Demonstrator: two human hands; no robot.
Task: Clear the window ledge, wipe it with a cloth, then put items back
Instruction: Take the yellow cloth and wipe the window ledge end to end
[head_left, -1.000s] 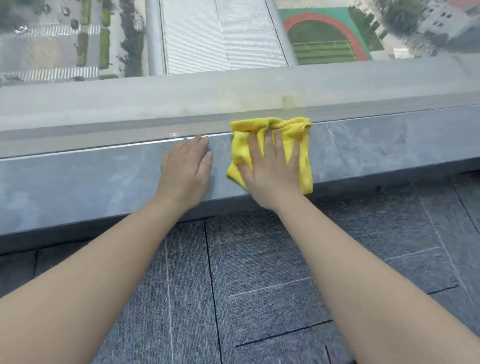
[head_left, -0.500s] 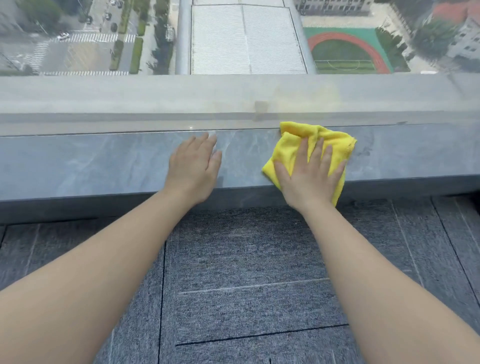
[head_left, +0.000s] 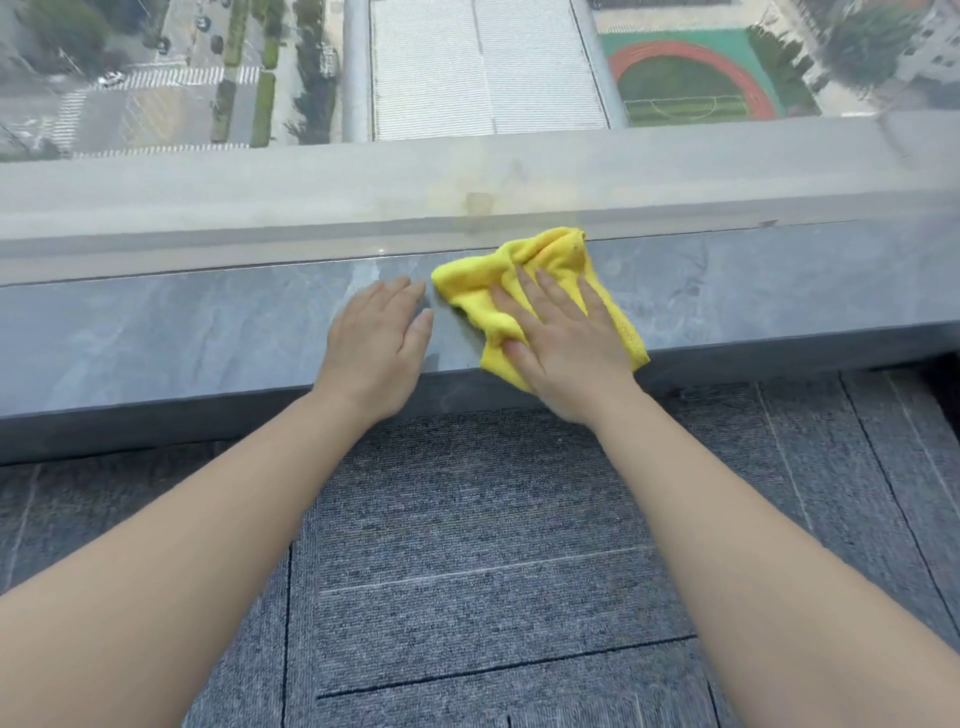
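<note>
A grey stone window ledge (head_left: 182, 332) runs across the view below the glass. A crumpled yellow cloth (head_left: 550, 260) lies on it right of centre, reaching from the glass to the ledge's front edge. My right hand (head_left: 563, 343) presses flat on the cloth with its fingers spread. My left hand (head_left: 382, 343) rests palm down on the bare ledge just left of the cloth, fingers together, holding nothing. No other items stand on the visible part of the ledge.
The window pane (head_left: 467, 78) rises directly behind the ledge, with streets and a sports field far below. Grey carpet tiles (head_left: 467, 545) cover the floor in front of the ledge.
The cloth under my right hand slid right along the ledge, then back left toward my left hand, bunching up. My left hand stayed planted on the ledge.
</note>
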